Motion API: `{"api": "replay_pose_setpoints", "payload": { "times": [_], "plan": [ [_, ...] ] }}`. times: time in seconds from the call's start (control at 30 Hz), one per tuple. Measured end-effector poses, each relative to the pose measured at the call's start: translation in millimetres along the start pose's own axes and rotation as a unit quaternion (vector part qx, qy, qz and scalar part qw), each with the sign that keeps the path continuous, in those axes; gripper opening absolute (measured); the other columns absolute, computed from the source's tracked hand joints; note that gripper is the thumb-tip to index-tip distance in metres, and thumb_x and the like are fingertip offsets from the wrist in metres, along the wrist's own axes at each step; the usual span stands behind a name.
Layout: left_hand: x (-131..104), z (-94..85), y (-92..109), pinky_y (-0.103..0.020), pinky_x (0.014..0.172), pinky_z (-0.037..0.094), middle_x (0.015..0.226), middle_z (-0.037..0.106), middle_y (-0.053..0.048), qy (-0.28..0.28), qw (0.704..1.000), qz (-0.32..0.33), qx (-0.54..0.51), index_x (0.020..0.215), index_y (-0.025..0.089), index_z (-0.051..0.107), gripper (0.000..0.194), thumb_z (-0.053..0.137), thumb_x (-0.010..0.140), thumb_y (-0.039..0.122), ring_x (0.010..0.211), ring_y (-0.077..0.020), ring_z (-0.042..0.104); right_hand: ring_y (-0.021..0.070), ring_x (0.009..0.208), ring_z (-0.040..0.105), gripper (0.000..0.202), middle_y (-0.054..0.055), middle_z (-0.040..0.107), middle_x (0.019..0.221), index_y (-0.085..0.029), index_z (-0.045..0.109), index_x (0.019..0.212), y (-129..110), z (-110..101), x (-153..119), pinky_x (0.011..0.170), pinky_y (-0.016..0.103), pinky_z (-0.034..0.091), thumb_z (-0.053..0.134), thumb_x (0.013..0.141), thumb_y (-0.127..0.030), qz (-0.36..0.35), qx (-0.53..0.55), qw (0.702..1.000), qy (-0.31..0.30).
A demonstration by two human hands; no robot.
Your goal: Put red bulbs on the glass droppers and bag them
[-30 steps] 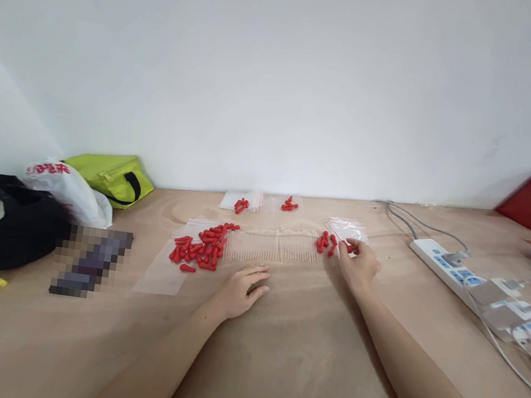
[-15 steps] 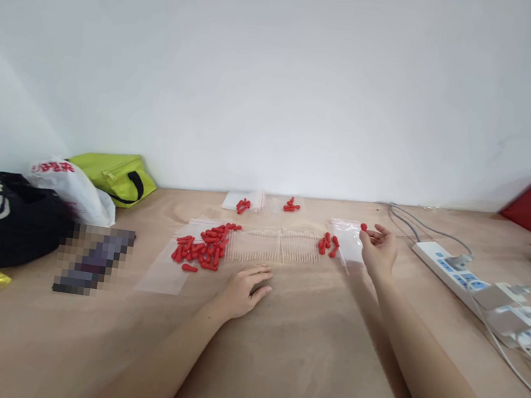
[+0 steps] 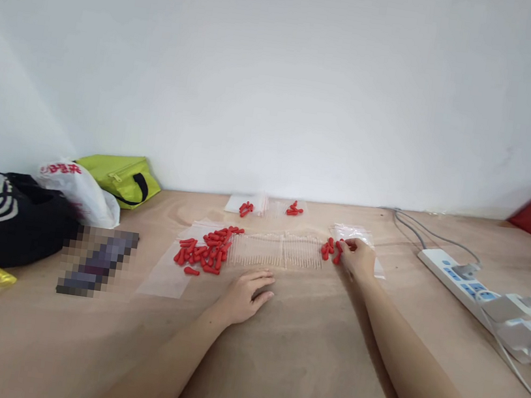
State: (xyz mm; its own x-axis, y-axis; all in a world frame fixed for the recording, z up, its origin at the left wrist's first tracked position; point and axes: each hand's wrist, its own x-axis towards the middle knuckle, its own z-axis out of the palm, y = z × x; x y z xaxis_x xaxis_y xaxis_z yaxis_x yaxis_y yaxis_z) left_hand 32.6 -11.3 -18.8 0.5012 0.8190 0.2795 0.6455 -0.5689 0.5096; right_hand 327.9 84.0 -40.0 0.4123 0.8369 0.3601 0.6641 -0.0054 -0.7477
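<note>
My right hand is pinched at a red rubber bulb, low over the table. Beside its fingertips lies a small group of similar red bulbs. Under and behind this hand is a clear zip bag, partly hidden. My left hand rests on the tabletop, fingers loosely extended and holding nothing. Just beyond it, thin pale tubes lie side by side in a row. To their left, a larger pile of red bulbs covers part of a clear plastic bag.
At the back are two small groups of red bulbs on clear bags. A power strip with plugs and cables stands at right. On the left are a black bag, a white plastic bag, a yellow-green pouch and a blurred-out item.
My right hand, with a red bulb in its fingers, has come left and lower, from over the zip bag to the small group of bulbs. My left hand stays in place.
</note>
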Motion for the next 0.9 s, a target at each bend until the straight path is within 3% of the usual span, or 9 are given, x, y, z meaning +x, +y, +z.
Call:
{"api": "replay_pose_setpoints", "payload": {
  "times": [0.13,0.3,0.43,0.6,0.73,0.8,0.9],
  "plan": [
    [-1,0.4,-2,-0.036,0.096,0.041,0.116,0.058,-0.006,-0.003,1.000,0.000,0.001,0.106,0.021,0.061,0.027,0.050,0.082,0.028,0.110,-0.0193,0.051,0.0198,0.073,0.055,0.028,0.006,0.062,0.073,-0.018,0.063,0.067,-9,-5,-10,0.067,0.032,0.037,0.050,0.071,-0.043,-0.063,-0.080,0.995,-0.018],
    [1,-1.1,-1,-0.036,0.096,0.041,0.116,0.058,-0.006,-0.009,1.000,-0.005,0.002,0.105,0.020,0.061,0.027,0.050,0.082,0.028,0.110,-0.0191,0.052,0.0220,0.079,0.055,0.031,0.004,0.062,0.071,-0.021,0.063,0.070,-23,-11,-25,0.071,0.035,0.031,0.048,0.073,-0.049,-0.042,-0.197,0.979,-0.043],
    [2,-1.7,0,-0.037,0.096,0.040,0.116,0.058,-0.007,-0.012,1.000,-0.010,0.002,0.104,0.019,0.061,0.027,0.050,0.082,0.028,0.111,-0.0196,0.051,0.0227,0.078,0.056,0.028,0.005,0.064,0.071,-0.021,0.062,0.075,-26,-11,-31,0.072,0.037,0.029,0.047,0.076,-0.044,-0.042,-0.221,0.973,-0.061],
    [1,-2.7,1,-0.036,0.095,0.041,0.115,0.059,-0.006,-0.009,1.000,-0.010,-0.006,0.103,0.021,0.062,0.026,0.049,0.081,0.029,0.109,-0.0196,0.052,0.0240,0.076,0.057,0.022,0.006,0.065,0.071,-0.020,0.060,0.083,-27,-8,-33,0.073,0.039,0.030,0.048,0.075,-0.037,-0.028,-0.202,0.978,-0.035],
    [5,-3.6,4,-0.034,0.087,0.045,0.101,0.063,-0.005,0.044,0.999,-0.019,0.007,0.097,0.021,0.063,0.022,0.050,0.081,0.028,0.097,-0.0190,0.056,0.0237,0.076,0.057,0.027,0.006,0.065,0.071,-0.020,0.058,0.087,-35,-8,-43,0.075,0.038,0.031,0.045,0.076,-0.041,-0.043,-0.121,0.992,0.019],
    [12,-3.5,4,-0.035,0.082,0.045,0.089,0.063,-0.004,0.090,0.994,-0.049,0.041,0.087,0.021,0.064,0.017,0.050,0.080,0.027,0.089,-0.0195,0.057,0.0220,0.075,0.057,0.029,0.005,0.065,0.071,-0.019,0.058,0.086,-40,-8,-55,0.075,0.037,0.032,0.045,0.077,-0.043,-0.089,-0.070,0.994,-0.003],
    [30,-2.3,4,-0.036,0.079,0.043,0.082,0.061,-0.005,0.137,0.980,-0.107,0.098,0.077,0.020,0.063,0.012,0.051,0.078,0.022,0.085,-0.0210,0.055,0.0194,0.072,0.056,0.025,0.004,0.065,0.071,-0.020,0.060,0.082,-47,-8,-74,0.074,0.035,0.035,0.048,0.077,-0.042,-0.194,-0.005,0.977,-0.094]
  ]
}}
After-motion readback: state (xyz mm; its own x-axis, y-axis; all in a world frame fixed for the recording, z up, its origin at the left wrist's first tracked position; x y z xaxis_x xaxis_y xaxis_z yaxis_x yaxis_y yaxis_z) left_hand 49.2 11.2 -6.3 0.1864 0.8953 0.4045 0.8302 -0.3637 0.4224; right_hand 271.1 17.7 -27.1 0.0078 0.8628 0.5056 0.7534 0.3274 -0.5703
